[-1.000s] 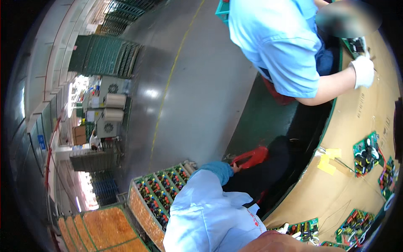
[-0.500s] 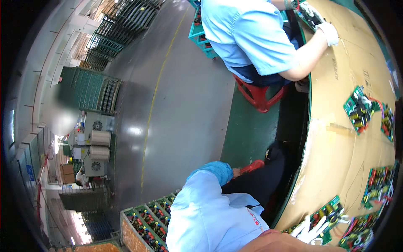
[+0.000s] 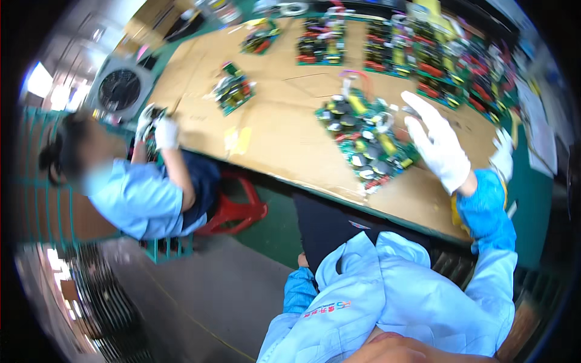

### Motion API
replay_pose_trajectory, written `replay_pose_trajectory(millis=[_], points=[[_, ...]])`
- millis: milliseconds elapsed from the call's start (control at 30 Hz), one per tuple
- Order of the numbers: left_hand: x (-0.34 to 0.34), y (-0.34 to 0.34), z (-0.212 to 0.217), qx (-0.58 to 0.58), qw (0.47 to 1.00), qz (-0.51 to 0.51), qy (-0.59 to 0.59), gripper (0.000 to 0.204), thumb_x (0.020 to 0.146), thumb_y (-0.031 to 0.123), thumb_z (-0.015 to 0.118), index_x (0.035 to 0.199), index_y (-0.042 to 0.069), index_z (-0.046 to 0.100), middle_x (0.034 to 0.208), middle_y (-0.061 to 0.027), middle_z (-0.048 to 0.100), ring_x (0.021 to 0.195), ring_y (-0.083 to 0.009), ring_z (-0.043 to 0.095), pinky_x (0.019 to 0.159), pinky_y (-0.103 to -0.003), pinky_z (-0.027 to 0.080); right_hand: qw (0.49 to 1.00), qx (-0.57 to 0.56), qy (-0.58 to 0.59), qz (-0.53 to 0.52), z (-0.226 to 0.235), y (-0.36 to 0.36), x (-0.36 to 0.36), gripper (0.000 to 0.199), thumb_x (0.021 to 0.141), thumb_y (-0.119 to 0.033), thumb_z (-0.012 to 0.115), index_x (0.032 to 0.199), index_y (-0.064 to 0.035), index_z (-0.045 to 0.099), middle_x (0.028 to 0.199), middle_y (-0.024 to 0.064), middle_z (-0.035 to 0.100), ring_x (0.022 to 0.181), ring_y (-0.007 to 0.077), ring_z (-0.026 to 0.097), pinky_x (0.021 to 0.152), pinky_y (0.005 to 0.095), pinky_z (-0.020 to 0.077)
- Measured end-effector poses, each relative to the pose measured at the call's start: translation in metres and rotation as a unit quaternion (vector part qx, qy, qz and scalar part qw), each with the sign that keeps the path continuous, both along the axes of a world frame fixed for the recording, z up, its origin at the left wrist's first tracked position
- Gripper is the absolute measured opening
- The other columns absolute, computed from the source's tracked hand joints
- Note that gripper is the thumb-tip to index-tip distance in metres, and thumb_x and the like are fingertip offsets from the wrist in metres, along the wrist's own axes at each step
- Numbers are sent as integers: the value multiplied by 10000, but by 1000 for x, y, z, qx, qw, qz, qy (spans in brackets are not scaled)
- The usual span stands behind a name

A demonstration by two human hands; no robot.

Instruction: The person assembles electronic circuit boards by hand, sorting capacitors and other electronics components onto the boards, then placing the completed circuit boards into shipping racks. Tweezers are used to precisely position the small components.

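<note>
Circuit boards point(image 3: 367, 140), blurry in detail

Site: electronics assembly workshop. Evidence: populated circuit boards point(image 3: 357, 145) spread over a cardboard-topped counter point(image 3: 284, 142); co-worker point(image 3: 139, 196) in pale-blue shirt point(image 3: 148, 209) and white gloves point(image 3: 166, 134), on a red stool point(image 3: 245, 210) at same counter; large boxed fan point(image 3: 119, 89); racks point(image 3: 106, 296), blurred, along grey floor point(image 3: 212, 284).

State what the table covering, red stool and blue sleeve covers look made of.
Table covering: probably matte cardboard, being tan, creased and taped. Red stool: likely smooth plastic, evenly colored and molded-looking. Blue sleeve covers: thin fabric, perhaps synthetic, gathered in wrinkles; finish unclear.
</note>
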State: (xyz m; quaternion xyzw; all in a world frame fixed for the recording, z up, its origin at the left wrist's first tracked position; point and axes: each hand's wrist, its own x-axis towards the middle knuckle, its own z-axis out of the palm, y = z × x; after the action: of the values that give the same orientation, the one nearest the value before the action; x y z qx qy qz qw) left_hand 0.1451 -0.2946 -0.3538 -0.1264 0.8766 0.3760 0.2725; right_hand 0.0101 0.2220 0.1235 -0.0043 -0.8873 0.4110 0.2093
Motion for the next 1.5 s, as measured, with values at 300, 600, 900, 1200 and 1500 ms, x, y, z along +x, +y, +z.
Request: replay_pose_trajectory(millis=[300,600,900,1200,1500], points=[[-34,-6,-1,-14,995,53,82,310,826,285,688,946,1,725,843,-178,721,792,-247,699,718,-405,539,973,65,-169,-142,-50,121,73,305,989,-256,509,1203,-88,646,1116,113,689,965,278,682,862,353,526],[-137,122,265,121,875,99,459,204,1002,48,498,1135,-31,631,999,-97,671,862,-159,633,781,-297,525,903,397,-146,-82,-119,60,48,485,935,-107,510,1408,-34,431,1183,179,580,1082,345,570,889,432,514],[-140,302,409,225,706,-289,606,413,775,-59,640,1186,-28,602,1065,-190,631,995,-378,604,898,-428,483,849,459,-235,-121,-123,57,29,427,900,-54,503,1319,21,470,984,137,581,890,295,597,707,400,540],[-145,428,378,24,764,-344,545,322,781,116,677,1043,-50,590,1107,-206,547,1025,-370,530,849,-446,480,893,411,-139,-118,-133,80,39,357,926,-107,504,1274,-28,527,982,156,603,944,353,597,772,464,526],[-144,365,387,116,724,-482,481,299,713,5,624,1005,-7,563,1021,-177,517,943,-344,532,760,-420,515,951,-59,-268,-141,-71,68,49,306,944,-263,563,1140,-33,607,902,115,728,728,203,707,682,327,547]])
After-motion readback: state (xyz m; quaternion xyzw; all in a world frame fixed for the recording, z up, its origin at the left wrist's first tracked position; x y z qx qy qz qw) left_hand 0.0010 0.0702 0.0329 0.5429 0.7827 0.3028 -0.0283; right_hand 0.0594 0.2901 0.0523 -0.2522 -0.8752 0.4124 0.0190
